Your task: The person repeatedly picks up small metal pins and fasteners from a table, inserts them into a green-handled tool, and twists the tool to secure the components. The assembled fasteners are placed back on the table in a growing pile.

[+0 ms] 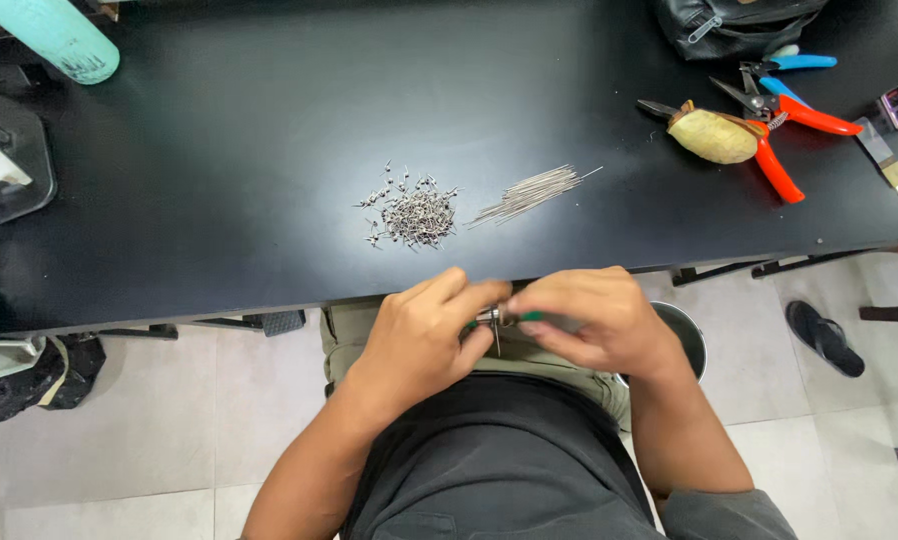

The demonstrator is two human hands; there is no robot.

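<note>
My left hand [424, 330] and my right hand [594, 315] meet just below the black table's near edge [219, 290], over my lap. Between their fingertips sits a small silver metal piece [489, 318] with a thin pin hanging down from it; the left fingers pinch it. My right hand grips a green-handled tool [534, 317] whose tip touches that piece. On the table just above the hands lie a heap of small metal parts [414, 212] and a bundle of thin metal pins [529, 193].
At the table's right lie red-handled pliers [784, 150], blue-handled pliers [794, 63], a yellowish lump [714, 136] and a knife [894, 172]. A black bag [734, 22] sits at the back, a mint bottle [64, 38] far left. A sandal [824, 338] lies on the floor.
</note>
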